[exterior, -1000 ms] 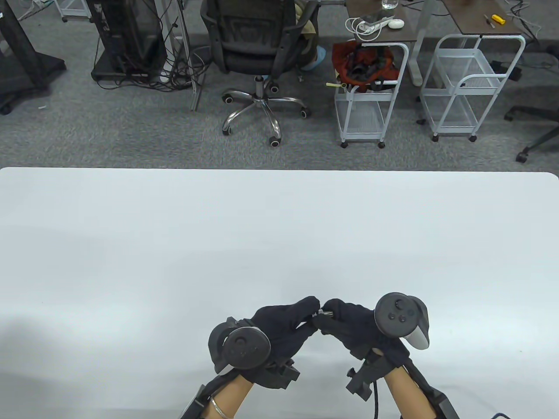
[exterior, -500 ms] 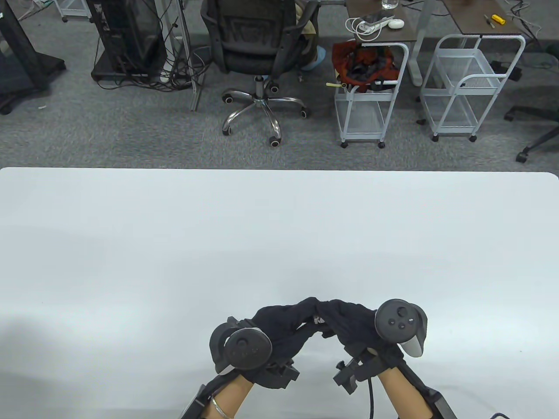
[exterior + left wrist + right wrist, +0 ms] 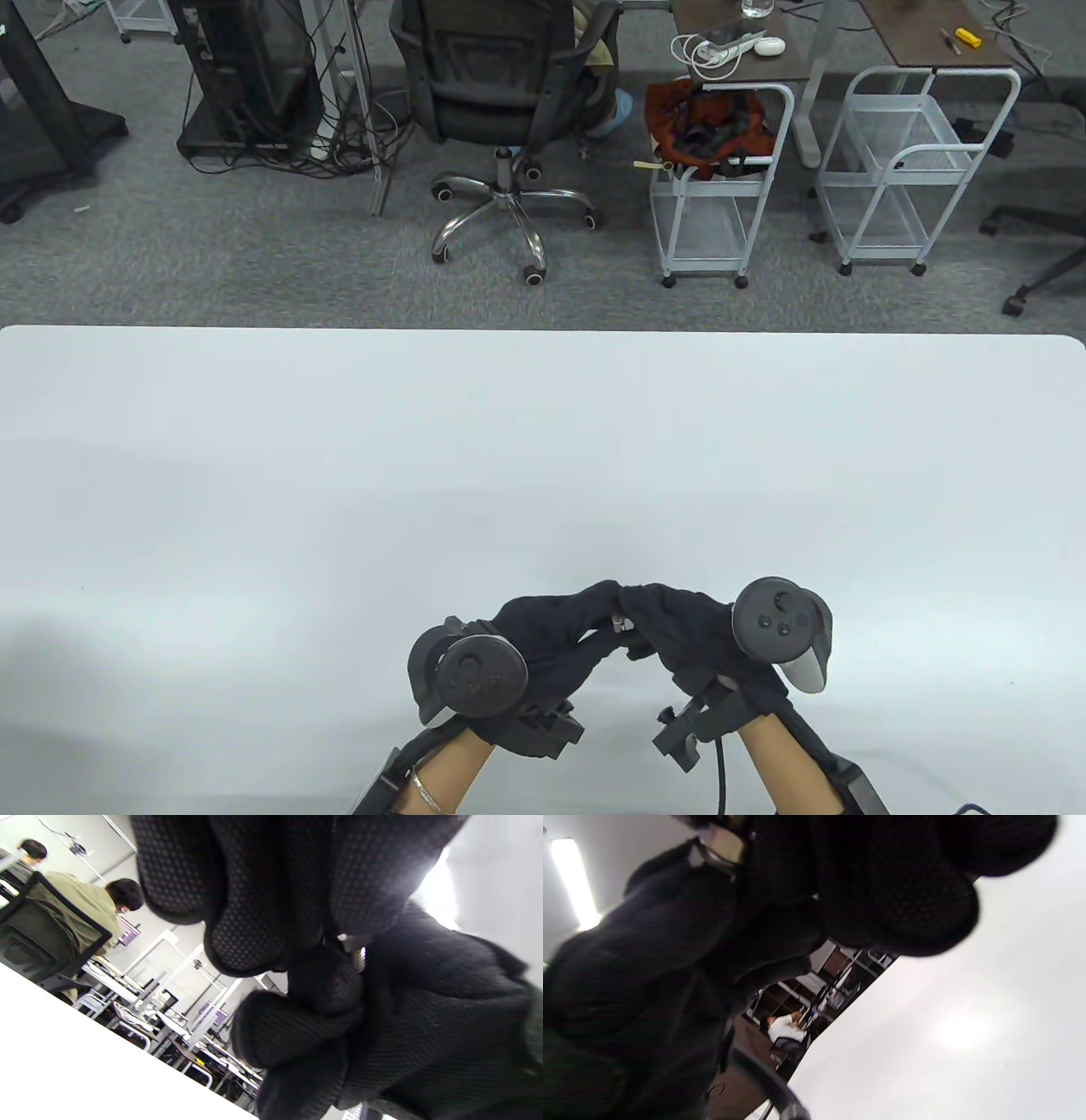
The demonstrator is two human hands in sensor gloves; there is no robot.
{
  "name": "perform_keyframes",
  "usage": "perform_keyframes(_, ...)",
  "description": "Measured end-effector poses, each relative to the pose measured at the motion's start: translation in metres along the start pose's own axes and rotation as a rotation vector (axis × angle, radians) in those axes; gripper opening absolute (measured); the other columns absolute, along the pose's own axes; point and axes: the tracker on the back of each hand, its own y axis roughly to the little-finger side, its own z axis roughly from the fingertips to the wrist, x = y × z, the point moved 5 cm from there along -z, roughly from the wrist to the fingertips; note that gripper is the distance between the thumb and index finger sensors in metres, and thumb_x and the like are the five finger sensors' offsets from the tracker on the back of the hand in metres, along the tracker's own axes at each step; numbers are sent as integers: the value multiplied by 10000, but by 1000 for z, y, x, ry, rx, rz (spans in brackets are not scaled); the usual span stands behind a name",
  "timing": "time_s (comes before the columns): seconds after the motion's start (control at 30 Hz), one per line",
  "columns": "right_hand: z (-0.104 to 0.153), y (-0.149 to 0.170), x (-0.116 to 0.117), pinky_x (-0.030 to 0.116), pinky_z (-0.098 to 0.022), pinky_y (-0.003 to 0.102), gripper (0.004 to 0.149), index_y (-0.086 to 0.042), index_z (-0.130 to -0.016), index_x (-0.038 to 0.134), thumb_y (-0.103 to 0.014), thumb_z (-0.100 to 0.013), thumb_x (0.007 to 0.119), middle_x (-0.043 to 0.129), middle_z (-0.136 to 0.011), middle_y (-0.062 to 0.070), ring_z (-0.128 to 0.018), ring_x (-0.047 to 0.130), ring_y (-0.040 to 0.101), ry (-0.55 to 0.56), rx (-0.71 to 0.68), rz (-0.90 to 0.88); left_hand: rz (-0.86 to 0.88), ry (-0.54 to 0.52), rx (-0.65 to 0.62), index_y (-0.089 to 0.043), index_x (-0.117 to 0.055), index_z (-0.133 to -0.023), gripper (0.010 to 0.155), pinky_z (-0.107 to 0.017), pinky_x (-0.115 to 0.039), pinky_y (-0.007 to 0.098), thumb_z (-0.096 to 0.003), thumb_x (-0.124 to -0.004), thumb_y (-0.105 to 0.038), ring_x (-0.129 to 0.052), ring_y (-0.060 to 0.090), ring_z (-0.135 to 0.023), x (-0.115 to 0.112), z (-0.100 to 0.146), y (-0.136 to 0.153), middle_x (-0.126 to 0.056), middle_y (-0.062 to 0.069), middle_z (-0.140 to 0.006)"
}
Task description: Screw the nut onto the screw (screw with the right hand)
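- The left hand point(image 3: 543, 632) and the right hand point(image 3: 679, 628) meet fingertip to fingertip, low over the white counter point(image 3: 543, 441).
- A bit of shiny screw point(image 3: 620, 624) shows between them, pinched by both hands.
- The nut is hidden by the fingers.

The screw point(image 3: 621, 625) is a small silvery metal piece, nearly all hidden where the gloved fingertips of the two hands meet above the table's near edge. In the left wrist view a short stretch of its ridged thread point(image 3: 359, 960) shows between dark fingers. The nut cannot be made out separately in any view.
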Motion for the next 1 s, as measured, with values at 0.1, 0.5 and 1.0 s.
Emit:
perform_keyframes(0.1,-1,-1,5,746,-423,544,499,-9,-762,778,-468,-592,676,893,-755,285,-528,983,381,-56,8,26,-24,-16,1,-198,-907,-803,414,-467,-899,311,-426,-866,-366,-1102,102,-530,2,1,-1,-1085,-57,-682)
perform_keyframes(0.5,-2,1,3,759,-408,530,497,-21,-732,798,-481,-587,679,923,-716,259,-498,998,358,-51,-9,35,-13,-9,-6,-197,-907,-801,417,-465,-900,308,-425,-864,-372,-1103,97,-526,1,1,-1,-1088,-63,-676)
perform_keyframes(1.0,3,3,-6,801,-292,492,494,-55,-539,893,-433,-610,583,1021,-506,196,-291,1039,304,144,30,-4,3,3,-36,-201,-904,-802,422,-470,-899,306,-423,-866,-382,-1102,92,-530,-1,0,-7,-1086,-70,-677)
